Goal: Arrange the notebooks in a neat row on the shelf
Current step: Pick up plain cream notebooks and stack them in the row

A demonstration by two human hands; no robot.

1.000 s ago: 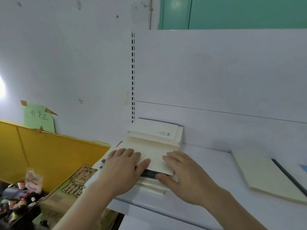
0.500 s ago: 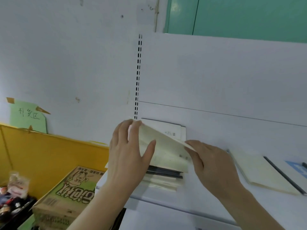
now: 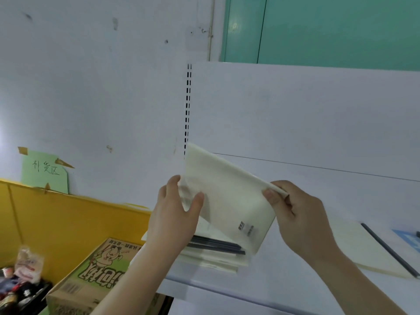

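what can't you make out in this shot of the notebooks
Head view, the only one:
- Stack of notebooks: count unclear, the raised notebook and left hand cover it.
- Raised notebook's label print: too small to read.
- Notebook on the right: right hand hides its near corner.
- Blue item: cut by the right edge.

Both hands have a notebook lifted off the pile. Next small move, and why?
Probably stand it upright against the shelf's back panel: the notebook, held by the left hand and right hand, is tilted above the stack, not in a row.
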